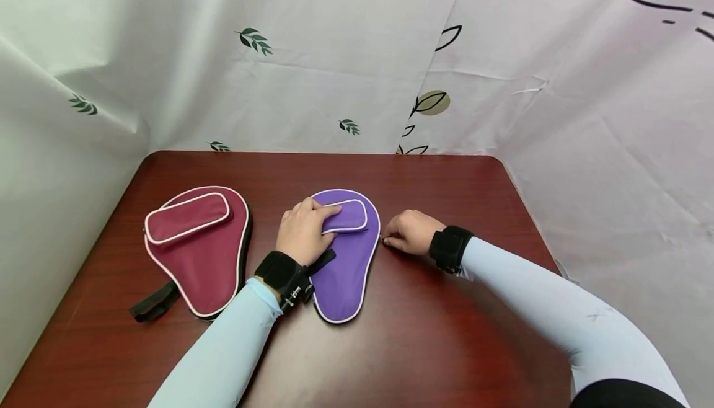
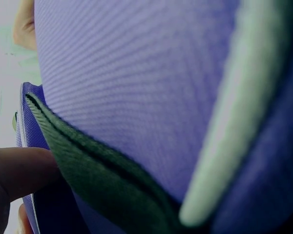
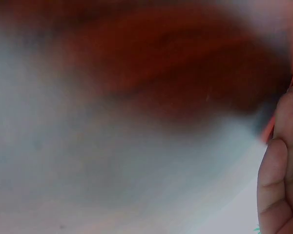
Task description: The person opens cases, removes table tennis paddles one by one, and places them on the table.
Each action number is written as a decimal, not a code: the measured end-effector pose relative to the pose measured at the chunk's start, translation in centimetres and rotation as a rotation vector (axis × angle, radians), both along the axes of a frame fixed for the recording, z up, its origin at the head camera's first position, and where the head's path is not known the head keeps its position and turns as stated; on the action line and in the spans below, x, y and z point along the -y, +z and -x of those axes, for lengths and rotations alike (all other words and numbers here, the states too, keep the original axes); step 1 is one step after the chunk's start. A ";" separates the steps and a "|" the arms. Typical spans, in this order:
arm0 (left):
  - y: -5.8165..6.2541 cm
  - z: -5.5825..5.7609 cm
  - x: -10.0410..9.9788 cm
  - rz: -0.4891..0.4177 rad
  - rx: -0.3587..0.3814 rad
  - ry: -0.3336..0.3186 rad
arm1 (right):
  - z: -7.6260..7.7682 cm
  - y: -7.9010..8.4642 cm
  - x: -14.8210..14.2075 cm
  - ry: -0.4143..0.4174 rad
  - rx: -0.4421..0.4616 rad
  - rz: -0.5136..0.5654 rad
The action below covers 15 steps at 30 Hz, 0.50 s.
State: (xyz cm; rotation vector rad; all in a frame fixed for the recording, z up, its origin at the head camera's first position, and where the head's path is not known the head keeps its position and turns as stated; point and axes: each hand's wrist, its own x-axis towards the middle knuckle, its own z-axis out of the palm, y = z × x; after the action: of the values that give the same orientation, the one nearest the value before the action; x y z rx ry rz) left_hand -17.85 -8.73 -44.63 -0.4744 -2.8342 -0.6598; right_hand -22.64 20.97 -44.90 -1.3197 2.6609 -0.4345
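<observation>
The left hand (image 1: 304, 231) grips the purple case (image 1: 346, 271) at its upper left edge, its thumb lying over the pocket (image 1: 355, 214). The right hand (image 1: 413, 231) is at the case's right edge, thumb and fingers narrowed to a pinch on a small tab (image 1: 382, 240), too small to make out well. The 2 hands face each other across the case, which lies flat on the table (image 1: 446, 333), pocket up, wide end away from the person and narrow end toward the person.

In the left wrist view, purple cloth fills most of the frame, with a dark fold and a blurred pale edging. The right wrist view is mostly blur, with fingers at its right side.

Each wrist wears a black band, 1 on the left (image 1: 281, 278) and 1 on the right (image 1: 450, 248), and both sleeves (image 1: 558, 309) are pale blue. A short black strip (image 1: 322, 261) lies over the purple case beside the left band; I cannot tell which it belongs to.

To the left, apart from the purple case, lies a red case (image 1: 209, 265), pocket up, with a black strap (image 1: 155, 302) at its lower left. Behind the table hangs a white cloth (image 1: 334, 54) with 4 dark green sprigs.
</observation>
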 end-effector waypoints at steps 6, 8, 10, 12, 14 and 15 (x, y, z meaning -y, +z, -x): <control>0.0 0.2 0.2 -0.012 -0.001 0.003 | -0.9 0.1 0.2 0.038 0.007 0.037; 0.0 0.2 0.2 -0.017 0.000 0.005 | -1.2 0.1 0.4 0.053 0.008 0.049; -0.1 0.2 0.3 -0.019 0.002 0.007 | -1.4 0.0 0.4 0.072 0.009 0.057; -0.2 0.2 0.3 -0.020 0.005 0.008 | -1.7 0.0 0.5 0.089 0.010 0.062; -0.3 0.2 0.2 -0.023 0.006 0.004 | -2.0 0.0 0.5 0.100 0.011 0.062; -0.3 0.1 0.2 -0.024 0.006 0.001 | -2.1 -0.1 0.5 0.102 0.012 0.061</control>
State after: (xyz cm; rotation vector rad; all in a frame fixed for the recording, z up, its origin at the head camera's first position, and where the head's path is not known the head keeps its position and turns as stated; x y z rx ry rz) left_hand -17.99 -8.90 -44.91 -0.4673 -2.8288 -0.6961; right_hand -20.52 20.50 -44.98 -1.4579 2.5757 -0.5118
